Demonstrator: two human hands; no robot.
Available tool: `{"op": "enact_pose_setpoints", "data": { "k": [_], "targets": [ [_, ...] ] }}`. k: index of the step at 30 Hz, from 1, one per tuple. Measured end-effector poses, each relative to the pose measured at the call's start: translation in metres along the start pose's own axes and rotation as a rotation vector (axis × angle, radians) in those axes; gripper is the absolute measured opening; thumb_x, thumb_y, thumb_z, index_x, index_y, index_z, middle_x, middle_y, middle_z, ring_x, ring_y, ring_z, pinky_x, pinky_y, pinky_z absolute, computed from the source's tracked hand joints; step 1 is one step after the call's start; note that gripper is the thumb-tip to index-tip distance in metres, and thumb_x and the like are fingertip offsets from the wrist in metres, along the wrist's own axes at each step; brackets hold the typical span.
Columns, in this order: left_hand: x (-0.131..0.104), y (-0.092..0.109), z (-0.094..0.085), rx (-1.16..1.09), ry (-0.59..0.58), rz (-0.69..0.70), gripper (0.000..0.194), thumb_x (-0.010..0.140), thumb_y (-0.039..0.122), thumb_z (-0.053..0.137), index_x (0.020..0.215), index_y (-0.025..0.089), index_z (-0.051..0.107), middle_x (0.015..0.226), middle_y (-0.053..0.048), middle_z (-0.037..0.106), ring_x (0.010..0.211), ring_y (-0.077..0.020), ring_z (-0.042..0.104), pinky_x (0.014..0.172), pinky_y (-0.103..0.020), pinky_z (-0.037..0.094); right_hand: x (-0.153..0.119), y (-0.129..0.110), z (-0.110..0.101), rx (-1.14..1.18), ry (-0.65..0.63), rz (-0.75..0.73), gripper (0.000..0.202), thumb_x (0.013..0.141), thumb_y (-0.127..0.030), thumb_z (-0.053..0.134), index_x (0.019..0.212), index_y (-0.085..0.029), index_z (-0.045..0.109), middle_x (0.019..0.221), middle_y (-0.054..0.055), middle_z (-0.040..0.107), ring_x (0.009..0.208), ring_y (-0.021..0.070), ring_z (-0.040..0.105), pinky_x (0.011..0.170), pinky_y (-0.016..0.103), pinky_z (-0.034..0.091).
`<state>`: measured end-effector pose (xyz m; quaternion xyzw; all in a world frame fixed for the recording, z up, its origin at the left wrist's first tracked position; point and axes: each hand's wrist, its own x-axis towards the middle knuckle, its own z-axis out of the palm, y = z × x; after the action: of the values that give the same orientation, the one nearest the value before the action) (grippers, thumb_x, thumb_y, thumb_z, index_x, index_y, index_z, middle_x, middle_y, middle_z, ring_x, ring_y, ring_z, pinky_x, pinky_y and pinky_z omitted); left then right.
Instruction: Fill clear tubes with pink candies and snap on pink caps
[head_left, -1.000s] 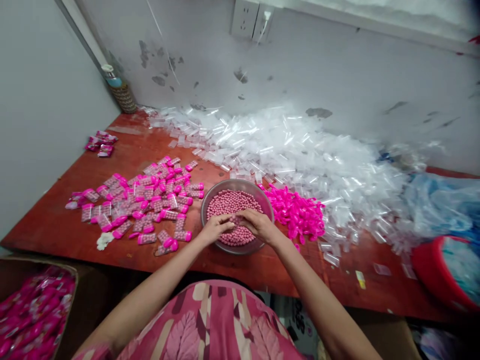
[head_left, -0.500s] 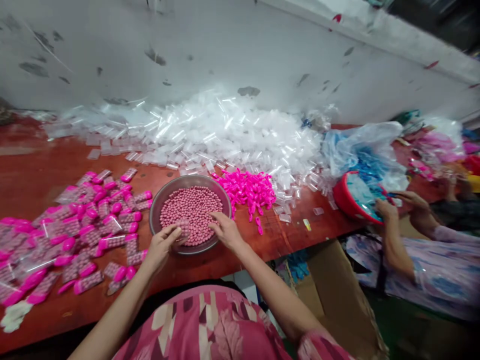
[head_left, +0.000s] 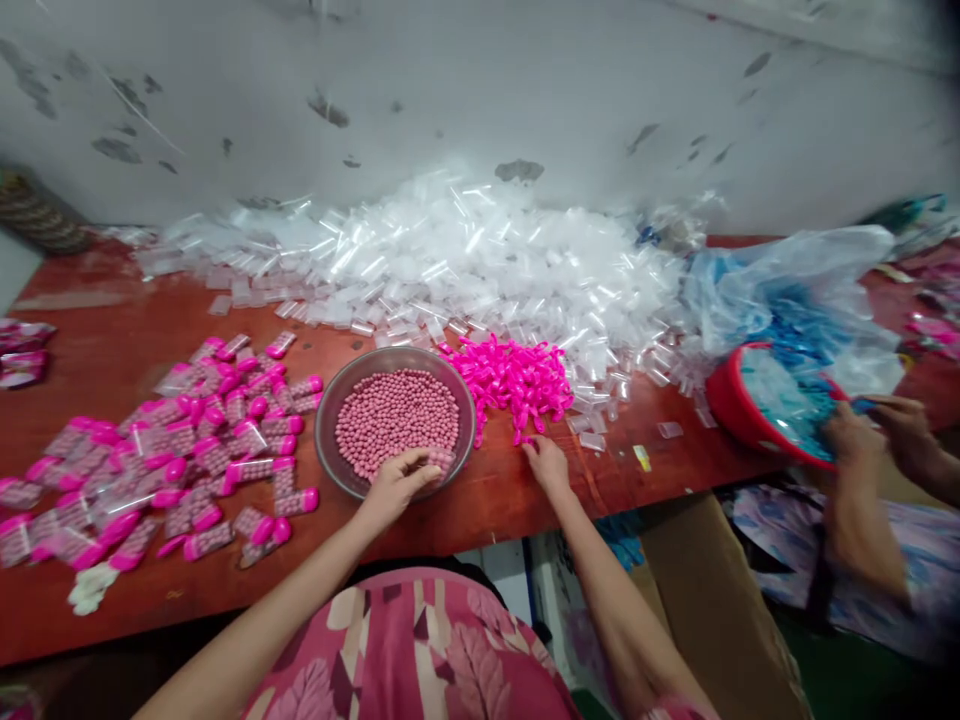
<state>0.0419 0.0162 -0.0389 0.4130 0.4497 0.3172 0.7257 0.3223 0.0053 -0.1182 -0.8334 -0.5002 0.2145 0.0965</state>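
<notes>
My left hand (head_left: 394, 485) rests at the near rim of a metal bowl (head_left: 327, 432) full of small pink beads (head_left: 397, 412). Its fingers are closed on a small clear tube (head_left: 439, 461) filled with beads. My right hand (head_left: 549, 465) lies on the red table to the right of the bowl. Its fingertips touch loose caps at the near edge of the bright pink cap pile (head_left: 514, 375); whether it grips one is unclear. Capped, filled tubes (head_left: 202, 450) lie spread out to the left of the bowl.
A big heap of empty clear tubes (head_left: 465, 260) runs along the wall. At the right stand a red basin (head_left: 726, 410) and a blue-tinted plastic bag (head_left: 787, 290), with another person's hands (head_left: 859, 435) at the basin. The table's front edge (head_left: 465, 525) runs just below my hands.
My right hand left the bowl and moved right to the pink caps. My left hand shifted right along the bowl's near rim, keeping the tube. The view swung slightly back to the left.
</notes>
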Motion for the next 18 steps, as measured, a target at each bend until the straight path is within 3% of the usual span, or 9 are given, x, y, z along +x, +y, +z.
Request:
{"op": "enact_pose_setpoints", "data": {
  "k": [3,6,10,13,18],
  "targets": [
    [0.002,0.001,0.001,0.164,-0.006,0.103,0.025,0.071,0.030,0.056,0.089,0.015,0.064,0.088,-0.005,0.066,0.081,-0.0177,0.059,0.074,-0.028,0.045,-0.020,-0.028,-0.017,0.172,-0.015,-0.201,0.031,0.081,-0.033,0.041,0.103,-0.017,0.054,0.101,0.008,0.060,0.091,0.0167,0.056,0.078,0.028,0.042],
    [0.002,0.005,0.001,0.331,0.008,0.207,0.022,0.073,0.029,0.053,0.087,0.017,0.066,0.089,-0.004,0.067,0.084,-0.0181,0.058,0.077,-0.027,0.043,-0.046,-0.074,-0.036,0.471,-0.072,-0.537,0.029,0.080,-0.032,0.045,0.105,-0.019,0.053,0.101,0.007,0.059,0.092,0.0174,0.055,0.080,0.030,0.042],
    [-0.002,0.009,-0.003,0.442,0.034,0.288,0.024,0.075,0.027,0.052,0.093,0.020,0.065,0.089,-0.003,0.067,0.081,-0.0173,0.059,0.075,-0.025,0.042,-0.069,-0.127,-0.050,0.485,-0.160,-0.786,0.024,0.081,-0.027,0.047,0.104,-0.021,0.053,0.094,0.006,0.059,0.085,0.0155,0.054,0.077,0.028,0.043],
    [-0.008,0.012,-0.010,0.460,0.055,0.334,0.025,0.076,0.026,0.051,0.096,0.020,0.064,0.091,-0.003,0.067,0.082,-0.0170,0.059,0.075,-0.025,0.042,-0.074,-0.143,-0.049,0.400,-0.171,-0.867,0.023,0.082,-0.025,0.044,0.103,-0.020,0.052,0.089,0.006,0.058,0.083,0.0158,0.053,0.075,0.028,0.042],
    [-0.019,0.017,-0.020,0.517,0.140,0.361,0.023,0.077,0.028,0.049,0.092,0.020,0.065,0.086,-0.004,0.067,0.078,-0.0169,0.059,0.072,-0.025,0.042,-0.076,-0.148,-0.035,0.273,-0.174,-0.952,0.020,0.083,-0.023,0.040,0.100,-0.019,0.049,0.083,0.007,0.054,0.079,0.0169,0.052,0.070,0.028,0.042]
  ]
}}
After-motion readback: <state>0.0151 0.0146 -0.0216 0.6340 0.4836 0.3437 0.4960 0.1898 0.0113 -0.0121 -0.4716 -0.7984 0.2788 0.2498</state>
